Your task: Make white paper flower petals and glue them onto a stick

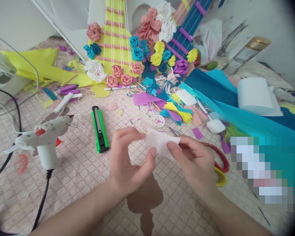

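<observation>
A small piece of white paper [159, 141] is pinched between the thumb and fingers of my right hand [199, 164]. My left hand [127, 160] is at the paper's left side with thumb and index finger spread apart, their tips close to its edge; whether they touch it I cannot tell. Partly hidden behind my right hand lie scissors, with a red handle loop [222, 159] and a yellow loop [221, 177] showing. A green and black utility knife [100, 131] rests left of my left hand. Beyond the paper sits a white perforated disc [157, 121].
A white glue gun [45, 141] with a black cord stands at left. Two paper-flowered guitar shapes, one yellow [114, 39] and one blue [184, 36], lean at the back. Blue crepe paper [211, 88], a white roll [254, 95] and scattered scraps cover the right and far side.
</observation>
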